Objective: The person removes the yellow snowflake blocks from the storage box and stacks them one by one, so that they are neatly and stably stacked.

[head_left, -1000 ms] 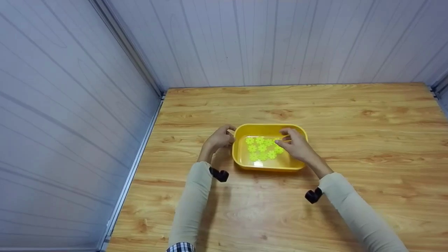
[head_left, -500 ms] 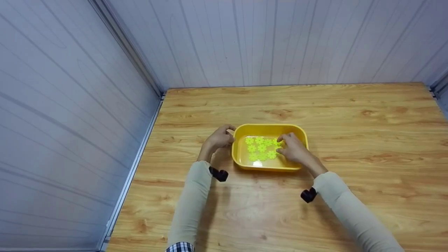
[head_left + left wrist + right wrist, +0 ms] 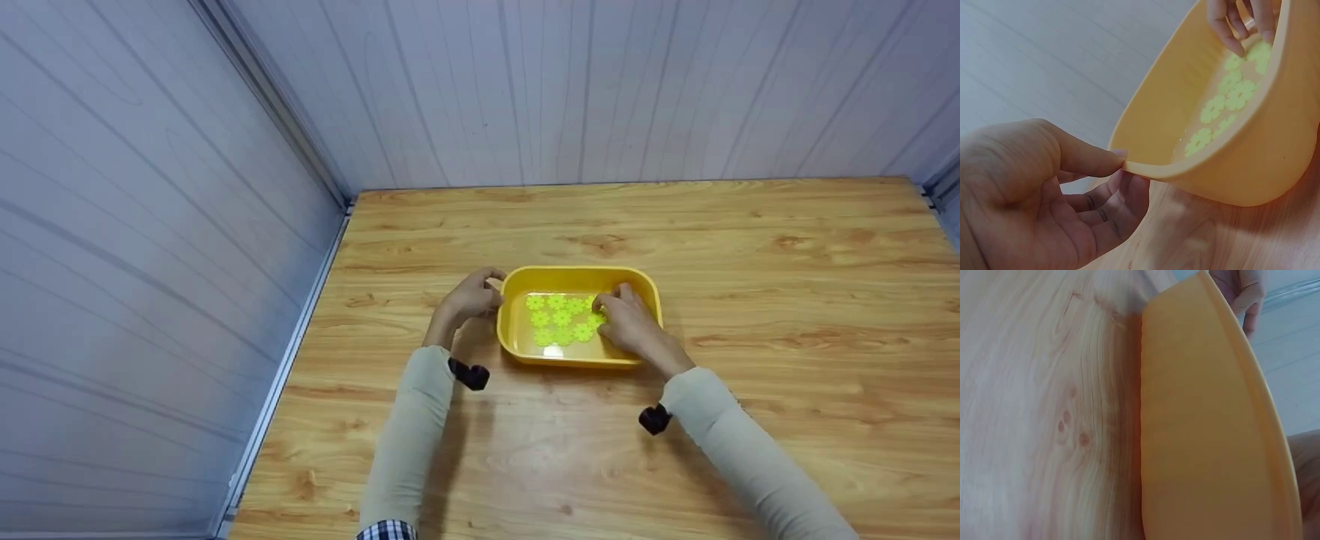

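Two hands work at one yellow tub (image 3: pixel 577 276), which sits at about the middle of the wooden table (image 3: pixel 787 300). The left hand (image 3: pixel 466 298) is at the tub's 9 o'clock side; the left wrist view shows its thumb above and its fingers below the rim, pinching the lip (image 3: pixel 1145 167) and steadying the tub. The right hand (image 3: pixel 631 324) comes in from 3 o'clock and reaches down inside, its fingertips (image 3: pixel 1235 45) on the green flower pieces (image 3: pixel 561 319) that lie flat on the floor of the tub. From the left wrist view the fingers seem to be closing on the piece nearest the 2 o'clock corner, but I cannot tell whether one is truly pinched or only touched. The right wrist view shows just the tub's outer wall (image 3: pixel 1202 439) and table grain, so it does not settle this.

The floor gleams around the pieces, which may mean shallow water, though that is a guess.

Judged from this, the step in hand is picking a single flower piece out of the cluster while the other hand keeps the tub from sliding. The next move would call for a fine fingertip pinch under one thin, flat piece, separating it from its touching neighbours, then a lift straight up over the wall at 3 o'clock.
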A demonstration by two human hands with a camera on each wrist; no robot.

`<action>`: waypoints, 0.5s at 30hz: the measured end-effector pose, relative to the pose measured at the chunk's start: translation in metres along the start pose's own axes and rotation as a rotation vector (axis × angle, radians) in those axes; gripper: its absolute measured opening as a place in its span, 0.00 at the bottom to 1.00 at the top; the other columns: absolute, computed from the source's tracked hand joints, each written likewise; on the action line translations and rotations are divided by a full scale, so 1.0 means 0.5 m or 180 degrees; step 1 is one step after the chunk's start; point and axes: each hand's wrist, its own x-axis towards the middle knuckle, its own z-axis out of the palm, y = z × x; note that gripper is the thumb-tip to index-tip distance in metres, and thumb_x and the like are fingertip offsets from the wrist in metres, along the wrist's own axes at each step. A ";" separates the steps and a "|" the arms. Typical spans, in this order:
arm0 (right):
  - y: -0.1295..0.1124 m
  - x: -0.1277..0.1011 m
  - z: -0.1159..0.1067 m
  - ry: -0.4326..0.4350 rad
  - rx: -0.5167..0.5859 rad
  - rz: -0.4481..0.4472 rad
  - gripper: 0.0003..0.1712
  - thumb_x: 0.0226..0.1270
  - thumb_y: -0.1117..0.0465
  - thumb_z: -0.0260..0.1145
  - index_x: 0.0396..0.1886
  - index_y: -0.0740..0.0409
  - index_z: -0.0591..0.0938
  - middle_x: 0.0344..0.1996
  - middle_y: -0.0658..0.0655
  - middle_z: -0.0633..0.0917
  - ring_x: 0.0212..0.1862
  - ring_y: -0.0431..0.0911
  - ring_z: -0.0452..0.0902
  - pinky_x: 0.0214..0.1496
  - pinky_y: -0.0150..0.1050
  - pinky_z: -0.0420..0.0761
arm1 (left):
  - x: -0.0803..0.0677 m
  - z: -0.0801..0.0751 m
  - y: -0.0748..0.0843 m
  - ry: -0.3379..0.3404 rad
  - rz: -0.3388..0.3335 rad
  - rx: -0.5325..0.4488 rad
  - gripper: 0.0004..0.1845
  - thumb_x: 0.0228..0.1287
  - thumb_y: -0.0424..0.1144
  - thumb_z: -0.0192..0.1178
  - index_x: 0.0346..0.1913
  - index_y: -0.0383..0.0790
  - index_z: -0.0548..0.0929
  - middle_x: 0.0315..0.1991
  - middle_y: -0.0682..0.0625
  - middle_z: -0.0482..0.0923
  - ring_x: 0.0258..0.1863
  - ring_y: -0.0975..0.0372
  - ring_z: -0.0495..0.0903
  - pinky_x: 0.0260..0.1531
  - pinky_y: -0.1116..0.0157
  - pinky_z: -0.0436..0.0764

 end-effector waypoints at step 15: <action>-0.001 0.001 0.005 0.0159 -0.0293 -0.0075 0.14 0.50 0.65 0.70 0.35 0.64 0.77 0.39 0.62 0.65 0.44 0.56 0.60 0.45 0.48 0.64 | -0.001 0.002 -0.002 0.0025 0.0012 0.0020 0.23 0.59 0.26 0.51 0.58 0.41 0.69 0.36 0.45 0.69 0.29 0.58 0.71 0.45 0.50 0.75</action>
